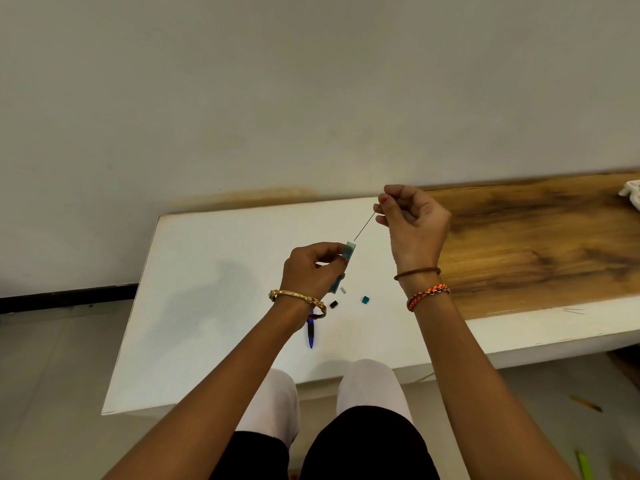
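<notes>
My left hand (311,268) is curled round the slim teal lead case (349,252), holding it upright and a little tilted above the white table (214,271), its open top pointing toward my other hand. My right hand (412,223) is raised higher and further back, thumb and forefinger pinched on the upper end of a thin dark lead (363,227), whose lower end sits right at the mouth of the case (whether it is just inside or just clear of it I cannot tell). I judge I am about midway: the case is open, its small teal cap (365,300) lying on the table near my right wrist, and one lead is singled out. The blue pencil (311,336) lies below my left wrist, partly hidden by my bangle, and a small black piece (333,304) and a small white piece (343,290) beside it look like parts taken off it. Left to do, as I read it: feed the lead into the pencil, refit those pieces and cap the case.
</notes>
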